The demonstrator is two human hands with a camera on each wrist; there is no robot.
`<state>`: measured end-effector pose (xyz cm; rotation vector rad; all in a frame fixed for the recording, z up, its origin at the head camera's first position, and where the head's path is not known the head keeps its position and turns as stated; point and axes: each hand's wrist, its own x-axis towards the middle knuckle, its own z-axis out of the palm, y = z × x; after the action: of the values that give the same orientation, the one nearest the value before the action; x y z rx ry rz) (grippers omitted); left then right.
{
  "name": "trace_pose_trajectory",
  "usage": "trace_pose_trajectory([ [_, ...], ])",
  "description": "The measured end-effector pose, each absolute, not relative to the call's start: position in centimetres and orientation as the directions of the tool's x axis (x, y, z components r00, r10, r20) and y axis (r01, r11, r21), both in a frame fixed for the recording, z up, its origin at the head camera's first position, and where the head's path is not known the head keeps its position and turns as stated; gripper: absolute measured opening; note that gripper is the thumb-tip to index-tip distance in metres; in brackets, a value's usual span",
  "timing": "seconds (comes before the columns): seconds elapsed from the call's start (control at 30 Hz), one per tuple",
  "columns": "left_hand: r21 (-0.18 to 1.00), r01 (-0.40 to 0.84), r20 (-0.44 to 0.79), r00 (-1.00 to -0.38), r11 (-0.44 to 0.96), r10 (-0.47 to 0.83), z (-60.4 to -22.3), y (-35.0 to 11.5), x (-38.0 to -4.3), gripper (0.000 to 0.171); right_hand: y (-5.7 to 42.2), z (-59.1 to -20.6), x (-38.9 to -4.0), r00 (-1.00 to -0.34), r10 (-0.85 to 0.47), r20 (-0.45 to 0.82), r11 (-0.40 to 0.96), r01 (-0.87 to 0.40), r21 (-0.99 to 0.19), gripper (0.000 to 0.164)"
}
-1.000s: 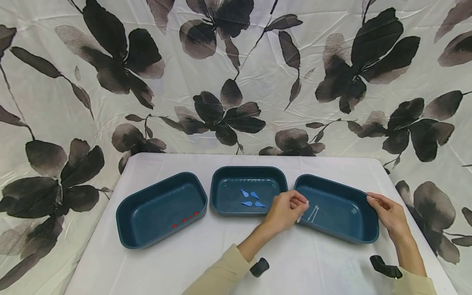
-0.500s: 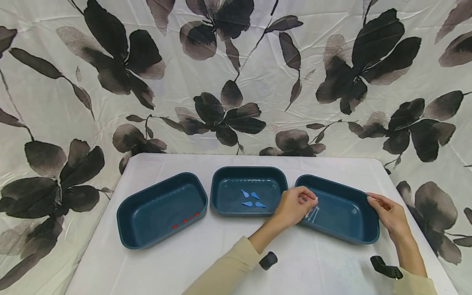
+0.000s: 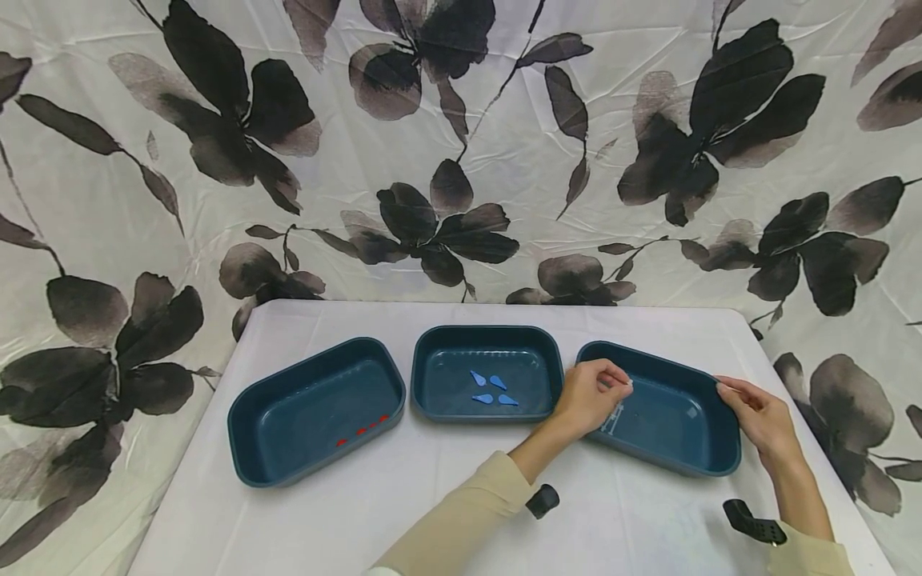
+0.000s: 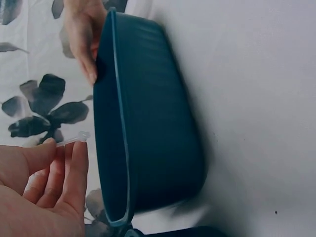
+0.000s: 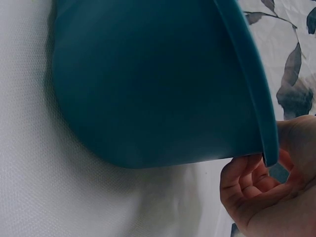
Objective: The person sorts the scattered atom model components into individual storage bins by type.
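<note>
My left hand (image 3: 592,398) hovers over the left end of the right-hand blue tray (image 3: 677,432). Between thumb and fingertips it pinches a small clear plastic stick (image 4: 73,140) with a rounded knob at its end. Similar thin whitish sticks (image 3: 611,419) lie on the tray floor below, partly covered by that hand. At the tray's far right end, my right hand (image 3: 759,416) grips the rim; in the right wrist view the fingers (image 5: 242,190) are curled under the rim's edge.
A middle tray (image 3: 487,415) holds several blue teardrop-shaped pieces (image 3: 495,389). The left tray (image 3: 262,472) has a few small red pieces (image 3: 362,430) along its near wall. All stand on a white-covered table (image 3: 346,512) before a floral cloth (image 3: 461,144).
My left hand has moved right and slightly up, from the tray's left rim to over its inside, carrying the clear stick. The right hand stays on the rim.
</note>
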<state>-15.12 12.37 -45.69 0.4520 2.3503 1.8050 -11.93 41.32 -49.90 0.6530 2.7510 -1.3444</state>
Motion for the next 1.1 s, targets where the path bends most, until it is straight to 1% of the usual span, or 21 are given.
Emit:
trace_pose_trajectory([
  [0.57, 0.952, 0.066, -0.030, -0.952, 0.299, 0.306, -47.4, 15.1, -14.9, 0.005, 40.9, -49.9, -11.8, -0.907, 0.381, -0.179, 0.540, 0.375, -0.753, 0.065],
  [0.73, 0.942, 0.031, -0.074, -0.952, 0.333, 0.298, -47.9, 15.8, -14.8, 0.007, 40.9, -50.0, -11.7, -0.907, 0.383, -0.177, 0.541, 0.376, -0.752, 0.066],
  [0.97, 0.919, 0.033, -0.090, -0.953, 0.393, 0.290, -48.5, 16.5, -14.8, 0.008, 41.0, -50.1, -11.6, -0.908, 0.380, -0.179, 0.538, 0.374, -0.755, 0.065],
  [1.1, 0.902, 0.012, -0.120, -0.953, 0.431, 0.278, -48.9, 16.8, -15.0, 0.011, 41.0, -50.0, -11.7, -0.905, 0.384, -0.185, 0.537, 0.381, -0.753, 0.065],
])
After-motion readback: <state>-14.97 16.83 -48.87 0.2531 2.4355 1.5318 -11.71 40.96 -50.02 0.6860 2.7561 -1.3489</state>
